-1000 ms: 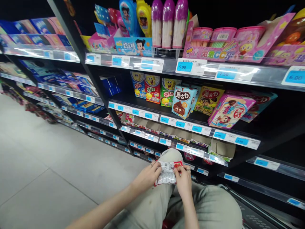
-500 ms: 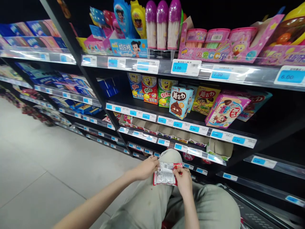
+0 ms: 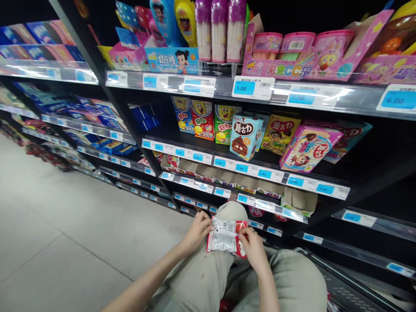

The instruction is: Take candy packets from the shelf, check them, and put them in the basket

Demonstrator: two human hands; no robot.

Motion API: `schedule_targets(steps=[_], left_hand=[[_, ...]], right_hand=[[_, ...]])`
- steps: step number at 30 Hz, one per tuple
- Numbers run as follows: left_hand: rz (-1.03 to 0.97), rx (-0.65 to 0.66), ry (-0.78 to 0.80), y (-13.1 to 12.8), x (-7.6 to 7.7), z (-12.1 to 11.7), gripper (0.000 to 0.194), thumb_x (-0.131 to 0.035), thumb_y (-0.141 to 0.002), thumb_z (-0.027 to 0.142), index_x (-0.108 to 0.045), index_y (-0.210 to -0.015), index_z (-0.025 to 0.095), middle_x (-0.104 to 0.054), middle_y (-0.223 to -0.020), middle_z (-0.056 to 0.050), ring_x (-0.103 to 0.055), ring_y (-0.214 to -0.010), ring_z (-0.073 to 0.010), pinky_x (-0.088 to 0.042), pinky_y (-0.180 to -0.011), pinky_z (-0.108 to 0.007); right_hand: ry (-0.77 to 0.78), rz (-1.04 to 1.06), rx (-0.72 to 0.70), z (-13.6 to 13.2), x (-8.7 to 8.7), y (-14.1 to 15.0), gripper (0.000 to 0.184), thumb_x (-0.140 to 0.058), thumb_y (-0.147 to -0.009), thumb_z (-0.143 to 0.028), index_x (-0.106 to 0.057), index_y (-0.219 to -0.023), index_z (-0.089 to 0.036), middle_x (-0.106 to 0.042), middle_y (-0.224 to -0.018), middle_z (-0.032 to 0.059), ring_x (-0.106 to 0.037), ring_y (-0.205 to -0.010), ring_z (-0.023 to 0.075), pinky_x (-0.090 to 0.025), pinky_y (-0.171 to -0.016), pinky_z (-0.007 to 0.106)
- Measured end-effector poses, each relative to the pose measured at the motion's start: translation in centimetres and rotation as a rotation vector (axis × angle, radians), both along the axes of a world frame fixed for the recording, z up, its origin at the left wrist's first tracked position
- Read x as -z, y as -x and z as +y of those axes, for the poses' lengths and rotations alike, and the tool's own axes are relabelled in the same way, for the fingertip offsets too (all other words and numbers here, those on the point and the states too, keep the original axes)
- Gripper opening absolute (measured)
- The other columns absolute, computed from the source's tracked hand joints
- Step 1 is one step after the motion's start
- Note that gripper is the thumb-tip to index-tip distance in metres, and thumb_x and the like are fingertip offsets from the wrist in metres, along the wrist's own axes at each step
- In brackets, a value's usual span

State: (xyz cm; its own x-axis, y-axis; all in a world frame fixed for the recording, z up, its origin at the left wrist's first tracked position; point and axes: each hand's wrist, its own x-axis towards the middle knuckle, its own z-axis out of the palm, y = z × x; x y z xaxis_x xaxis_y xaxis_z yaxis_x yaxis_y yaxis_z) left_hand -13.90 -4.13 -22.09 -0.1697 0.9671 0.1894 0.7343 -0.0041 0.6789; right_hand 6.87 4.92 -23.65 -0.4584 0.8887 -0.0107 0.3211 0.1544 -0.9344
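Note:
A red and white candy packet (image 3: 222,241) rests on my raised left thigh, its printed back with small text and a barcode facing up. At its left edge, the bent fingers of my left hand (image 3: 197,230) pinch the upper corner. The fingertips of my right hand (image 3: 254,246) close on the packet's right side, over the red part. Both hands are low in the head view, close above my light trousers (image 3: 195,277).
Shelves ahead hold a blue snack box (image 3: 246,138), a tilted pink box (image 3: 310,149) and purple-capped tubes (image 3: 219,30). Small open cartons (image 3: 299,201) line a lower shelf. A dark basket-like edge (image 3: 344,277) stands at the right; grey tiled floor (image 3: 58,208) lies left.
My left hand has shifted a little left to the packet's edge, and my right hand slightly right and down. More of the packet's back shows. The view has shifted slightly.

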Motion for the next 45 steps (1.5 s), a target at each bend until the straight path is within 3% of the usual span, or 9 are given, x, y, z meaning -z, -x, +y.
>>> schedule_targets(steps=[4, 8, 11, 14, 20, 26, 30, 35, 45], left_hand=[[-0.026, 0.06, 0.053, 1.1, 0.8, 1.1, 0.026, -0.043, -0.082, 0.032, -0.05, -0.063, 0.016, -0.043, -0.079, -0.002, -0.041, -0.079, -0.0157, -0.036, -0.075, -0.031], [-0.146, -0.043, 0.123, 0.7, 1.7, 1.1, 0.031, -0.045, -0.079, 0.037, -0.048, -0.057, 0.015, -0.044, -0.072, -0.001, -0.043, -0.075, -0.0161, -0.037, -0.072, -0.03], [-0.37, -0.091, 0.173, -0.3, 1.6, 0.7, 0.03, -0.044, -0.078, 0.042, -0.051, -0.064, 0.015, -0.047, -0.069, 0.0, -0.045, -0.071, -0.0158, -0.038, -0.069, -0.028], [-0.7, -0.006, 0.169, -1.0, 1.0, 0.6, 0.027, -0.053, -0.073, 0.04, -0.054, -0.083, 0.015, -0.055, -0.077, -0.001, -0.05, -0.075, -0.0167, -0.039, -0.07, -0.026], [-0.871, -0.223, 0.047, -1.7, 0.2, 0.8, 0.024, -0.06, -0.067, 0.036, -0.05, -0.063, 0.015, -0.049, -0.059, 0.003, -0.045, -0.056, -0.0104, -0.034, -0.054, -0.02], [-0.999, -0.321, -0.079, -3.2, 0.0, 0.5, 0.027, -0.053, -0.073, 0.043, -0.045, -0.073, 0.017, -0.046, -0.063, 0.004, -0.044, -0.055, -0.0086, -0.036, -0.052, -0.018], [-1.138, -0.366, -0.043, -3.8, -0.1, 0.4, 0.032, -0.054, -0.071, 0.047, -0.044, -0.08, 0.018, -0.05, -0.066, 0.004, -0.049, -0.057, -0.0096, -0.041, -0.053, -0.02], [-1.321, -0.269, 0.015, -4.3, -0.6, 0.4, 0.048, -0.066, -0.064, 0.037, -0.047, -0.102, 0.015, -0.062, -0.087, -0.006, -0.06, -0.074, -0.0197, -0.047, -0.066, -0.031], [-1.377, -0.307, -0.04, -5.1, -0.6, 0.3, 0.044, -0.067, -0.065, 0.029, -0.052, -0.102, 0.013, -0.066, -0.09, -0.01, -0.062, -0.083, -0.0257, -0.049, -0.072, -0.037]], right_hand=[[0.123, 0.099, 0.012, 0.2, 1.2, 0.7, 0.018, -0.055, -0.066, -0.032, -0.049, -0.054, -0.02, -0.05, -0.05, -0.0033, -0.047, -0.05, 0.0148, -0.034, -0.051, 0.025], [0.259, 0.238, 0.034, 0.2, 2.0, 1.0, 0.02, -0.06, -0.062, -0.035, -0.046, -0.064, -0.021, -0.054, -0.052, -0.0042, -0.052, -0.047, 0.0152, -0.039, -0.048, 0.026], [0.354, 0.335, 0.051, 0.0, 2.2, 1.0, 0.031, -0.062, -0.062, -0.036, -0.042, -0.081, -0.023, -0.062, -0.062, -0.0021, -0.058, -0.051, 0.0185, -0.045, -0.05, 0.03], [0.409, 0.398, 0.054, -0.1, 2.0, 0.8, 0.039, -0.065, -0.061, -0.035, -0.038, -0.087, -0.024, -0.064, -0.065, -0.0001, -0.061, -0.055, 0.0201, -0.047, -0.055, 0.033], [0.418, 0.529, 0.065, -0.2, 0.8, 0.7, 0.043, -0.062, -0.066, -0.039, -0.036, -0.097, -0.025, -0.064, -0.077, 0.0009, -0.062, -0.066, 0.0202, -0.048, -0.064, 0.035], [0.452, 0.597, 0.003, -0.8, -1.2, 0.3, 0.048, -0.059, -0.069, -0.041, -0.036, -0.109, -0.026, -0.063, -0.086, 0.0038, -0.062, -0.072, 0.0214, -0.047, -0.066, 0.035], [0.497, 0.631, -0.103, -1.0, -2.1, -0.7, 0.056, -0.062, -0.066, -0.031, -0.038, -0.117, -0.026, -0.062, -0.088, 0.0034, -0.06, -0.076, 0.0204, -0.046, -0.067, 0.033], [0.513, 0.693, -0.09, -0.7, -1.3, -1.1, 0.053, -0.064, -0.063, -0.021, -0.046, -0.113, -0.025, -0.063, -0.085, 0.0024, -0.06, -0.074, 0.0177, -0.045, -0.065, 0.029], [0.38, 0.64, 0.05, -0.3, 0.0, -0.8, 0.037, -0.061, -0.068, -0.024, -0.052, -0.104, -0.02, -0.05, -0.06, -0.0055, -0.047, -0.052, 0.0094, -0.038, -0.051, 0.022]])
